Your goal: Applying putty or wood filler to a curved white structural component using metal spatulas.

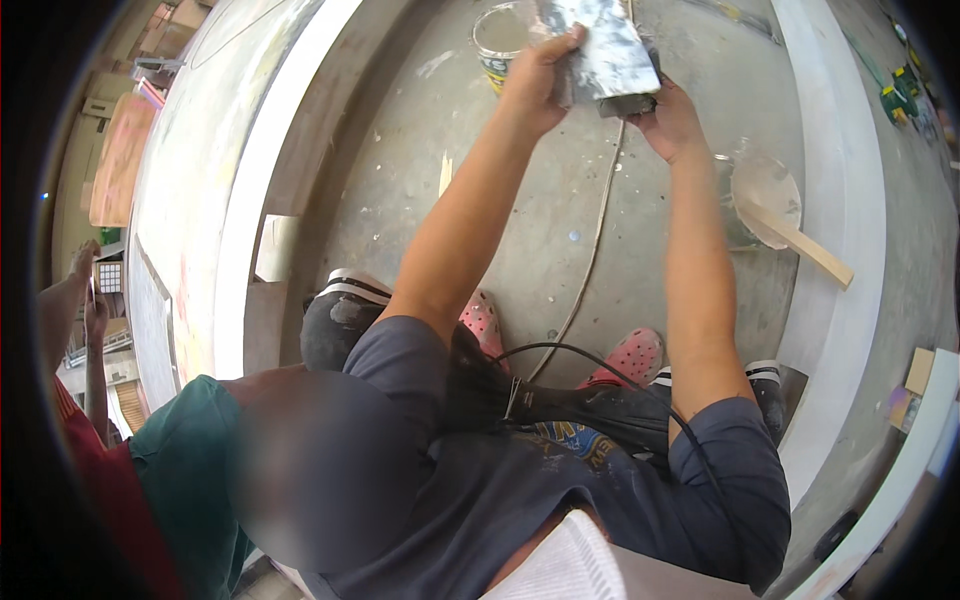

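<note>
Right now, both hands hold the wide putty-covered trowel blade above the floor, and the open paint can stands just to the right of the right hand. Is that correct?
Not quite. In the head view both the left hand and right hand do hold the trowel blade, but the open paint can stands beside the left hand, on its left, not right of the right hand.

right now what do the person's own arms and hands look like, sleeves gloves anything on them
Both forearms are bare from the short sleeves down. The sleeves are dark blue-grey and end near the elbows, the same cloth as the shirt. The left hand and the right hand wear no gloves, and no watch or band shows on either wrist. A thin black cable curves across the shirt front toward the right sleeve.
</note>
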Available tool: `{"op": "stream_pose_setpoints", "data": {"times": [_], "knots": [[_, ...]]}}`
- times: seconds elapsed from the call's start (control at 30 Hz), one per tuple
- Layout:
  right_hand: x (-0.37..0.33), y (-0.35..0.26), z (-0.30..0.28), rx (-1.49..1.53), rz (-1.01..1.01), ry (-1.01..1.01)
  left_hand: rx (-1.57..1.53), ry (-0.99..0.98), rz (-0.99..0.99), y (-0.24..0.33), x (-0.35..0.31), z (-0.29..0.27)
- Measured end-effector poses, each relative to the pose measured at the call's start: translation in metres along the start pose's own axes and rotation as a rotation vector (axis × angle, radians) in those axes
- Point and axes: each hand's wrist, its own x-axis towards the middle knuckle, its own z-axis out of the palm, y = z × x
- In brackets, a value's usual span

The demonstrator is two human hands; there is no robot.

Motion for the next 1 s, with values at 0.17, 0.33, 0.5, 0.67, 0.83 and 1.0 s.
{"op": "stream_pose_setpoints", "data": {"times": [0.17,0.33,0.5,0.67,0.83,1.0], "knots": [[0.012,0.002,-0.018,0.261,-0.251,0.157,0.062,0.123,0.261,0.017,0.012,-0.014],[0.003,-0.006,0.011,0.34,-0.287,0.21,0.184,0.186,0.271,0.005,0.005,-0.004],[0.002,-0.001,0.032,-0.089,-0.629,0.198,0.223,0.28,0.309,-0.004,0.002,0.006],[-0.012,-0.007,0.037,-0.449,-0.727,0.184,0.332,0.303,0.326,0.007,-0.009,0.002],[-0.014,-0.008,0.035,-0.478,-0.663,0.12,0.34,0.274,0.339,0.01,-0.015,0.0],[-0.023,-0.012,0.051,-0.458,-0.689,0.124,0.231,0.25,0.364,0.014,-0.015,0.008]]}}
